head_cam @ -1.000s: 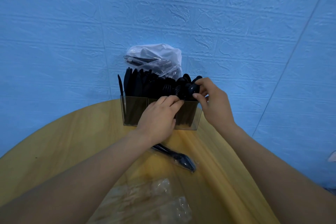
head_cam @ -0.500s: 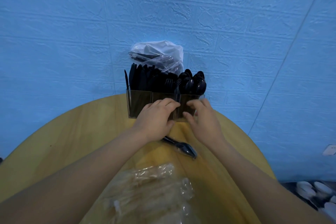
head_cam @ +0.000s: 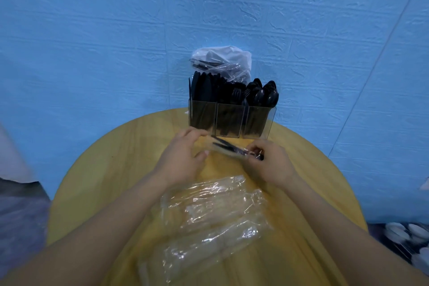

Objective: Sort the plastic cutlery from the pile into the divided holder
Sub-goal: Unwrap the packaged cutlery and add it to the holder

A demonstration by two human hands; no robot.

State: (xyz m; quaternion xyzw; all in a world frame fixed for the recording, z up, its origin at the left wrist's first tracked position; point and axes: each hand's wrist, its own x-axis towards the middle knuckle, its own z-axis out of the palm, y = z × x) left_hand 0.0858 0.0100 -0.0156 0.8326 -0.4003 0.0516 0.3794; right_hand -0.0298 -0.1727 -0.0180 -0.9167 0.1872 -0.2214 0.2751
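both hands pinch one wrapped cutlery packet (head_cam: 229, 149) above the round wooden table (head_cam: 111, 169): left hand (head_cam: 183, 160) at its near-left end, right hand (head_cam: 269, 163) at its right end. divided holder (head_cam: 231, 121) just behind, three compartments filled with black cutlery; empty clear wrappers (head_cam: 209, 220) heaped nearer the person.

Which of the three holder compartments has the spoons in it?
The right-hand compartment of the holder: rounded spoon bowls stick up from it. The left one holds flat knife blades, the middle one forks.
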